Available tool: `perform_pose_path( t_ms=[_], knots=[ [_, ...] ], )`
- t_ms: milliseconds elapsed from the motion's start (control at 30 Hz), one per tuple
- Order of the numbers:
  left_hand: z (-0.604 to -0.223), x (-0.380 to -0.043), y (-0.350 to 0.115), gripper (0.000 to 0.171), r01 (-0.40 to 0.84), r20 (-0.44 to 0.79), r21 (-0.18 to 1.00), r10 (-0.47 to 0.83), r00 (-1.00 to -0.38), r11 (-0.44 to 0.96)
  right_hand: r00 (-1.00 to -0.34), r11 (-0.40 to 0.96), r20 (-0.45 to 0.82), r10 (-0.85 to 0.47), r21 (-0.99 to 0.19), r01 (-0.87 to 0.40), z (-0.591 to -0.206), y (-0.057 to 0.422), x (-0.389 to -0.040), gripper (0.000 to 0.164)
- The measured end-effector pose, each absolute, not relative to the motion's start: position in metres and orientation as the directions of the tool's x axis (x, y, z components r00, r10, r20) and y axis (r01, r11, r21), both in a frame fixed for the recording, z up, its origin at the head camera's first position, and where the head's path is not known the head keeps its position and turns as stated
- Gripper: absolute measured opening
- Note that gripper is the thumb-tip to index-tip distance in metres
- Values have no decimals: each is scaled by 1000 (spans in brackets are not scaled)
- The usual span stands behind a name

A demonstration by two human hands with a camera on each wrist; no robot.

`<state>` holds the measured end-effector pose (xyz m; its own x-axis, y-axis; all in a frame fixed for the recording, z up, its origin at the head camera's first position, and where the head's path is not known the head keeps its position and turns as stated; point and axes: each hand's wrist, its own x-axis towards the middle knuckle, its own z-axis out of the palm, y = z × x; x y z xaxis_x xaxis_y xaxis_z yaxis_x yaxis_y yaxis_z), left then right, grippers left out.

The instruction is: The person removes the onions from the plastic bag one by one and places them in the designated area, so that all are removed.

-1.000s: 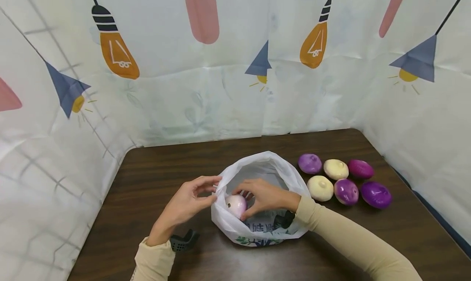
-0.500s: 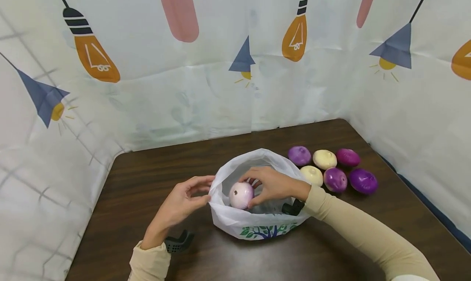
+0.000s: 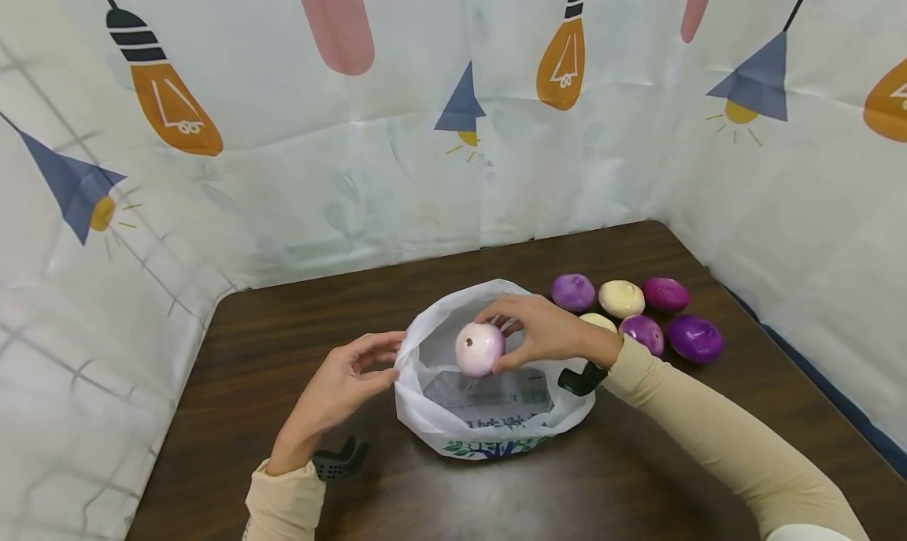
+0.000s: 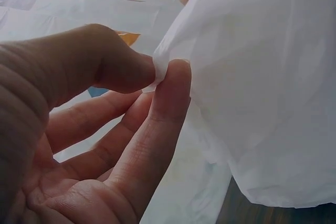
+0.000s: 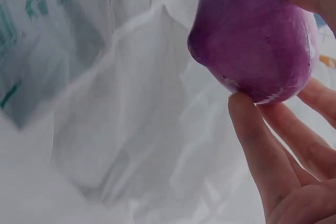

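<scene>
A white plastic bag (image 3: 425, 415) with a green and blue tree print stands mouth up on the table, printed lettering showing at its bottom. My left hand (image 3: 340, 391) pinches the bag's left rim; the left wrist view shows the thin film between thumb (image 4: 126, 69) and index finger. Within the bag's mouth, my right hand (image 3: 542, 328) grips an onion (image 3: 475, 350) by its right side, clear of the bag's bottom. It looks pale with a brown root spot from the head, while the right wrist view shows the purple side of the onion (image 5: 252, 40).
Right of the bag, several onions lie in two loose rows: a purple onion (image 3: 572, 292), cream onions (image 3: 622, 298) and darker purple onions (image 3: 696, 339). My right forearm partly covers the nearer row. A white patterned curtain (image 3: 340, 163) surrounds the dark wooden table (image 3: 319, 305).
My right hand has lifted the onion from the left inside of the bag, up and toward the middle of the mouth. The left hand keeps its hold on the rim. The head view has shifted.
</scene>
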<state>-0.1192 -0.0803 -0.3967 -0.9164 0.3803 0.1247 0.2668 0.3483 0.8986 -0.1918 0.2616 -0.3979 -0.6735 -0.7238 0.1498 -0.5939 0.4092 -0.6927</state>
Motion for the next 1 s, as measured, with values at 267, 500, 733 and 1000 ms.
perform_pose_path(
  t_ms=[267, 500, 733, 1000],
  knots=[
    [-394, -121, -84, 48, 263, 122, 898, 374, -919, 352, -741, 408, 178, -648, -740, -535, -390, 297, -193, 68],
    [-394, -120, -86, 48, 246, 111, 896, 347, -931, 371, -783, 463, 208, -586, -707, -535, -385, 328, -190, 67],
    [-398, -120, -86, 47, 234, 104, 894, 332, -938, 382, -805, 467, 211, -554, -722, -510, -387, 352, -182, 64],
    [-392, -125, -88, 46, 242, 90, 872, 347, -934, 425, -840, 517, 229, -492, -699, -494, -394, 377, -168, 66]
  ],
)
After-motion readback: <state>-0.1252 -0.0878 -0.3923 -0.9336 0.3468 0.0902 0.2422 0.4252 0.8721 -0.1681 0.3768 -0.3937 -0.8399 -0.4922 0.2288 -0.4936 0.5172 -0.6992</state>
